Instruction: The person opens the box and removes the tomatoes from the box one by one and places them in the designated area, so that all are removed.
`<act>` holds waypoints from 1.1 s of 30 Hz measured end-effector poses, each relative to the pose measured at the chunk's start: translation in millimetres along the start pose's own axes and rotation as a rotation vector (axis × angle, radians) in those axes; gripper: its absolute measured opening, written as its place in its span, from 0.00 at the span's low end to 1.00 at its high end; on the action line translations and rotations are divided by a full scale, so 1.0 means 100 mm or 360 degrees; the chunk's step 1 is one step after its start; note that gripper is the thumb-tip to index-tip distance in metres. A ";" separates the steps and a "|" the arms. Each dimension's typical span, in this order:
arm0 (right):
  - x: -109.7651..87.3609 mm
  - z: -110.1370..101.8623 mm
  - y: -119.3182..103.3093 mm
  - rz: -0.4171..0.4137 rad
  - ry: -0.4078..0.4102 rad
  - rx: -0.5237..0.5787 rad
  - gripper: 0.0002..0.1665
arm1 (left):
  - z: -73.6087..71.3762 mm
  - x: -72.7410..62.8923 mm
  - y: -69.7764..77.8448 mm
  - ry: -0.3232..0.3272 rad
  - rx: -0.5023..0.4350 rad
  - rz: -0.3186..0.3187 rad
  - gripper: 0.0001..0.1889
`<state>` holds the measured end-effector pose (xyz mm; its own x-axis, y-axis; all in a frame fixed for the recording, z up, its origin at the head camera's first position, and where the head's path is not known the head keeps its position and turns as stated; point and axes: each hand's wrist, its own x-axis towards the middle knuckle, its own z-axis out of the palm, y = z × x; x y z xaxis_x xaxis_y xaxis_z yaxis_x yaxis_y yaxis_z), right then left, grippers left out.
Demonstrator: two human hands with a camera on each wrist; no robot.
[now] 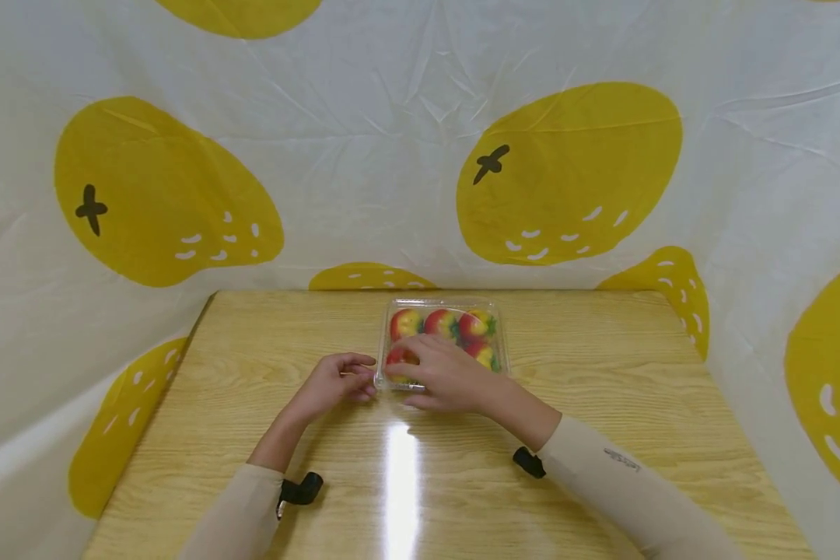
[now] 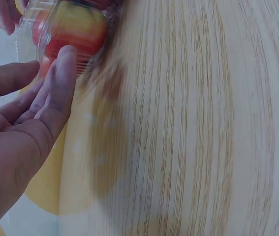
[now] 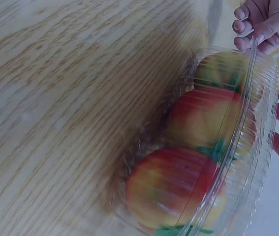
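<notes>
One clear plastic box point(image 1: 503, 342), ribbed at the sides, at the far part of a wooden table point(image 1: 602, 389), near its back edge and a little right of the middle of the head view.

Contents: at least five round fruits point(image 1: 406, 323), red and yellow with green leaves, three along the back row; the front row is partly hidden by a hand. All seen through the clear plastic.

One left hand point(image 1: 336, 381), just beside the box's front left corner. Fingers relaxed and slightly bent, thumb apart from them; nothing held. Whether the fingertips touch the plastic cannot be told.

One right hand point(image 1: 448, 373), reaching across the front of the box. Fingers spread and gently bent, with a wide gap to the thumb; no grip on the box visible. Contact with the plastic cannot be told.

Two pale sleeves, left point(image 1: 231, 517) and right point(image 1: 623, 494), the right one bearing small dark lettering. Two black fittings, one at the left wrist point(image 1: 302, 489), one at the right point(image 1: 530, 463).

One white cloth point(image 1: 371, 194), creased, behind and beside the table, printed with large yellow fruit shapes point(image 1: 574, 171). One bright streak of reflected light point(image 1: 401, 490) on the tabletop, nearer the person than the box.
</notes>
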<state>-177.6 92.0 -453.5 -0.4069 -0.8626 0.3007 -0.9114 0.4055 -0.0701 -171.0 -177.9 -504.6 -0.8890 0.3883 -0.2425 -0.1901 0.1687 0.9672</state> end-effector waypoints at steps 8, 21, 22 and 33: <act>0.08 0.01 -0.03 0.0039 -0.0085 -0.0073 0.26 | 0.04 0.03 0.01 -0.0014 -0.0057 -0.0043 0.17; 0.12 0.13 -0.09 0.0008 -0.0037 -0.0160 0.19 | 0.05 0.04 -0.04 -0.0070 -0.0160 -0.0031 0.15; 0.12 0.13 -0.09 0.0008 -0.0028 -0.0168 0.18 | 0.05 0.04 -0.04 -0.0068 -0.0168 -0.0033 0.15; 0.16 0.24 -0.11 0.0014 0.0066 -0.0315 0.13 | 0.08 0.06 0.00 0.0012 -0.0186 -0.0077 0.13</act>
<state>-175.6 66.6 -470.3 -0.4079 -0.8473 0.3402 -0.8764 0.4678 0.1141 -173.0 -168.3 -506.4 -0.8808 0.3753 -0.2887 -0.2795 0.0801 0.9568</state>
